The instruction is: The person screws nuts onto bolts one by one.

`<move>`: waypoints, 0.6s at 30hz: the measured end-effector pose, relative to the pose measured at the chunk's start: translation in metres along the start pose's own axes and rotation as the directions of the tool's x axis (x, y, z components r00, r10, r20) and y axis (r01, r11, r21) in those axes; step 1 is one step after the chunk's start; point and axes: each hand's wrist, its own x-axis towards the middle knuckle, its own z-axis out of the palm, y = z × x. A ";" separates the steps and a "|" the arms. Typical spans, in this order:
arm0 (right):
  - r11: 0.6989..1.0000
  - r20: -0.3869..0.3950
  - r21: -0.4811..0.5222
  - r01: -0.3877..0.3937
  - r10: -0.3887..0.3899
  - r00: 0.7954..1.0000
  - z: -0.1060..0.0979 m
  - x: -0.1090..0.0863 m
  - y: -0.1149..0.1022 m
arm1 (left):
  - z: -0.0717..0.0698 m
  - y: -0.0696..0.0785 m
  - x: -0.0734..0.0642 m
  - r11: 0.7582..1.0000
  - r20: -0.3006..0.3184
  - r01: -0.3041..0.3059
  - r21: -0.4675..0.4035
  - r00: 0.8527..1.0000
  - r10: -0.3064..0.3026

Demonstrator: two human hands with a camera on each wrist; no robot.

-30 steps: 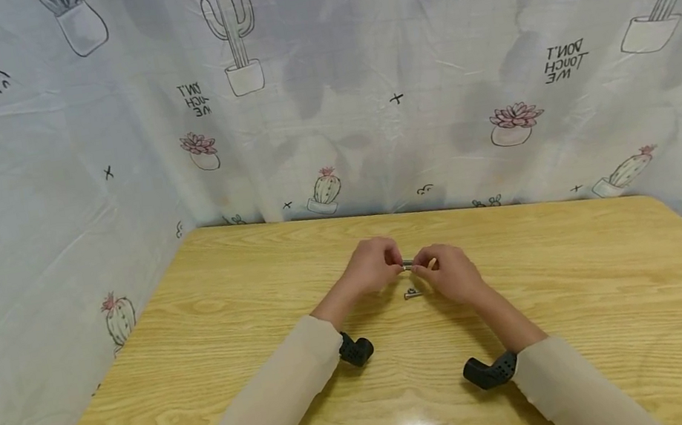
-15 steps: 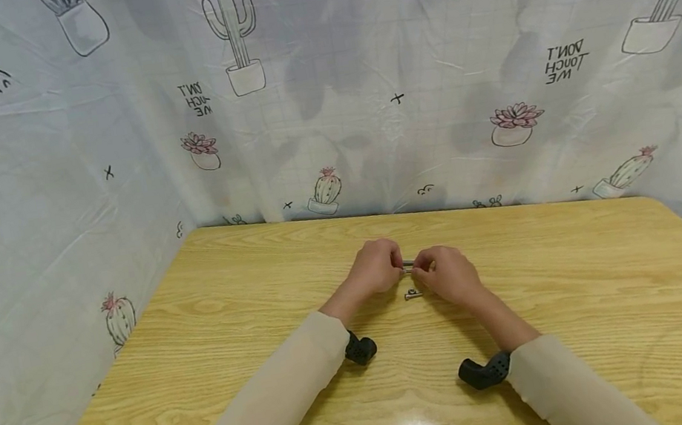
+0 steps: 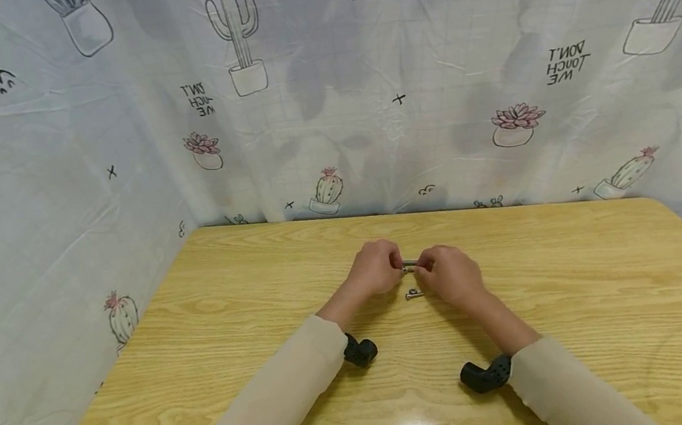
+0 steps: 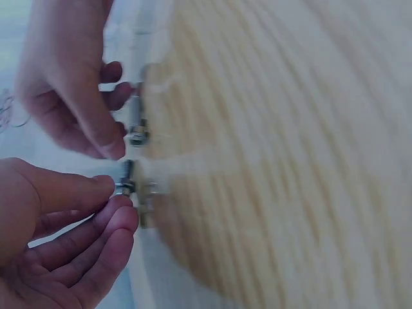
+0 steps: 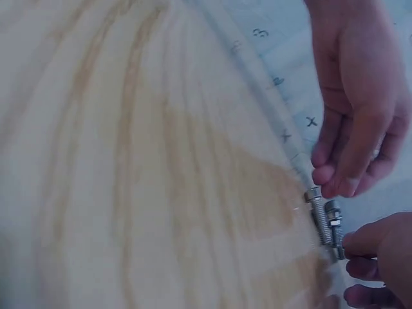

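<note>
Both hands work close together over the far middle of the table. My left hand (image 3: 377, 267) pinches a small metal bolt with a nut-like ring (image 4: 125, 185) between thumb and fingers. Facing it, my right hand (image 3: 451, 274) has its thumb and fingertips curled at a socket-head bolt (image 4: 137, 122). A grey shank (image 3: 410, 262) shows between the two hands in the head view; I cannot tell whether both hands hold the same bolt. Nearer the person lies another bolt (image 3: 414, 296) with a nut (image 3: 413, 291) beside it. Two bolts overlap in the right wrist view, one with its threaded shank (image 5: 318, 215) bare.
The wood-grain table (image 3: 562, 281) extends on all sides of the hands. A cactus-print sheet (image 3: 328, 94) hangs behind it and along the left. Black wrist mounts (image 3: 361, 352) project from the beige sleeves (image 3: 266, 413). A bright reflection shows near the front.
My right fingertips have shifted slightly to the right, and a little more of the grey shank shows between the hands. The left hand stays nearly still. The bolt on the table has not moved.
</note>
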 end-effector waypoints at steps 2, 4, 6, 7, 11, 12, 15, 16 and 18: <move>1.000 -0.003 0.029 -0.012 0.012 1.000 -0.003 -0.003 0.001 | -0.001 -0.001 -0.004 0.999 0.032 -0.004 -0.032 0.999 0.005; 0.998 -0.009 0.060 -0.017 0.017 1.000 -0.006 -0.006 0.003 | -0.002 -0.002 -0.008 0.998 0.083 -0.016 -0.056 0.996 0.020; 0.996 -0.011 0.089 -0.012 0.013 1.000 -0.009 -0.009 0.005 | -0.002 -0.003 -0.011 0.997 0.137 -0.034 -0.067 0.990 0.043; 0.995 -0.010 0.103 -0.007 0.008 1.000 -0.010 -0.011 0.006 | -0.002 -0.002 -0.013 0.997 0.161 -0.040 -0.068 0.986 0.051; 0.990 0.007 0.143 0.011 -0.013 1.000 -0.014 -0.016 0.010 | -0.001 0.000 -0.019 0.996 0.205 -0.046 -0.070 0.977 0.059; 0.988 0.010 0.151 0.015 -0.016 1.000 -0.015 -0.017 0.010 | 0.000 0.001 -0.020 0.997 0.207 -0.043 -0.066 0.977 0.056; 0.985 0.022 0.171 0.019 -0.024 0.999 -0.015 -0.020 0.010 | 0.001 0.003 -0.022 0.998 0.206 -0.034 -0.050 0.978 0.043; 0.984 0.025 0.178 0.022 -0.027 0.999 -0.015 -0.020 0.010 | 0.002 0.003 -0.022 0.999 0.203 -0.031 -0.044 0.978 0.040; 0.982 0.031 0.188 0.029 -0.036 0.999 -0.015 -0.021 0.010 | 0.002 0.004 -0.022 0.999 0.195 -0.034 -0.030 0.980 0.039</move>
